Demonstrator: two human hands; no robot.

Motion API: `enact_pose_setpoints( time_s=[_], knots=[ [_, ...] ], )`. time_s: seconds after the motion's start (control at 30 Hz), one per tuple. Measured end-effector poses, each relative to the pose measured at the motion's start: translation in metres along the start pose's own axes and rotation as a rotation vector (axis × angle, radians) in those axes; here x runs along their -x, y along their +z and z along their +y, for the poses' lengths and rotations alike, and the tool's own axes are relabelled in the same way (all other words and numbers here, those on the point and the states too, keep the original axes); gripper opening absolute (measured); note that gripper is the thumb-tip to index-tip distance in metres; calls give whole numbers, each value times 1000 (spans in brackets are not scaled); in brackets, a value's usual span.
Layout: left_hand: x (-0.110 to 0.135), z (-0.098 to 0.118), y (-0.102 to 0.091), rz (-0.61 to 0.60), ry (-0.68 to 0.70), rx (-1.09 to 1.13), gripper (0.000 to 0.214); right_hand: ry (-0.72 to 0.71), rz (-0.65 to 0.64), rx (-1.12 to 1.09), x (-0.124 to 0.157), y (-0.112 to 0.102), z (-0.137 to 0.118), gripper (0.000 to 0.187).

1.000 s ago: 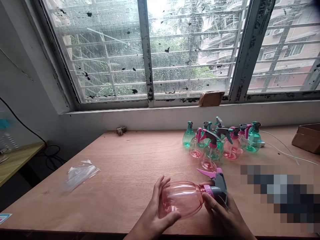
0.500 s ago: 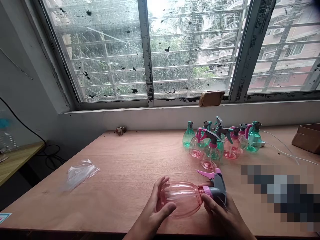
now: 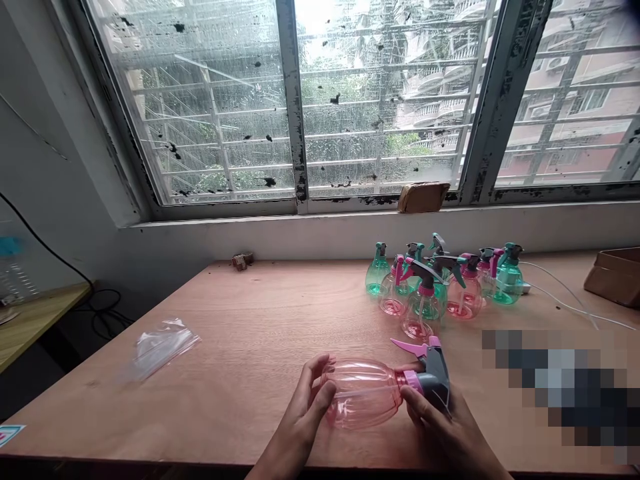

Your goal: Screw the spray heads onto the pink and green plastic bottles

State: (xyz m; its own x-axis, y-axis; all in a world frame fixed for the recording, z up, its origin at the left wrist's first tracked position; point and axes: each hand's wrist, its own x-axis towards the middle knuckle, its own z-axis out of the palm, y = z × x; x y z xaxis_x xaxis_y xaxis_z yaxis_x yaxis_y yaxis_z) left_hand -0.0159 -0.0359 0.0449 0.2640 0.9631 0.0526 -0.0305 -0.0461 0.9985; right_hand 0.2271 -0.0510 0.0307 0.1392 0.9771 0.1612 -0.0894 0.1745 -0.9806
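Note:
A clear pink spray bottle [image 3: 367,393] lies on its side near the front edge of the wooden table [image 3: 260,320]. Its grey and pink trigger head [image 3: 431,373] points right, with the pink trigger sticking up. My left hand [image 3: 305,413] cups the bottle's round base, fingers curled against it. My right hand [image 3: 440,427] is wrapped round the neck and trigger head.
Several pink and green spray bottles [image 3: 440,283] stand clustered at the back right. A crumpled clear plastic bag [image 3: 160,347] lies at the left. A cardboard box [image 3: 615,275] and white cable [image 3: 565,297] sit far right. A blurred patch covers the right front. A window runs behind.
My left hand has shifted on the bottle's base, the thumb sliding off the front while the fingers close in at the end. The bottle has turned slightly between my hands.

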Motion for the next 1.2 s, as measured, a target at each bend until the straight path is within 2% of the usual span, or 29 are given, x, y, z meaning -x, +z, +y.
enact_pose_setpoints(
  time_s=[0.07, 0.2, 0.37, 0.43, 0.53, 0.6, 0.77, 0.87, 0.97, 1.13, 1.2],
  knots=[
    [-1, -1, -1, 12, -2, 15, 66, 6, -3, -4, -1, -1, 0, 43],
    [0, 0, 1, -80, 28, 52, 72, -40, -32, 23, -6, -5, 2, 40],
    [4, 5, 4, -137, 56, -22, 90, -42, -37, 20, -7, -6, 4, 41],
    [4, 7, 3, -145, 57, 5, 81, -29, -18, -8, -5, -4, 3, 40],
    [4, 5, 1, -127, 62, 45, 51, -25, -19, -27, -3, -3, 1, 38],
    [2, 1, -1, -119, 55, 51, 47, -22, -21, -24, -2, -3, 0, 39],
    [1, -4, 0, -152, 74, -6, 86, -16, -14, -11, -4, -4, -1, 42],
    [3, 1, 4, -163, 75, -101, 93, -18, -46, -17, -5, -5, 0, 43],
    [5, 6, 5, -174, 45, -101, 97, -16, -62, -30, -4, -5, 1, 42],
    [5, 2, 1, -126, 10, -71, 73, 12, -21, -51, -2, -3, 1, 42],
    [4, 0, 0, -111, 3, -61, 74, 14, -6, -48, -2, -2, 0, 43]
  ],
)
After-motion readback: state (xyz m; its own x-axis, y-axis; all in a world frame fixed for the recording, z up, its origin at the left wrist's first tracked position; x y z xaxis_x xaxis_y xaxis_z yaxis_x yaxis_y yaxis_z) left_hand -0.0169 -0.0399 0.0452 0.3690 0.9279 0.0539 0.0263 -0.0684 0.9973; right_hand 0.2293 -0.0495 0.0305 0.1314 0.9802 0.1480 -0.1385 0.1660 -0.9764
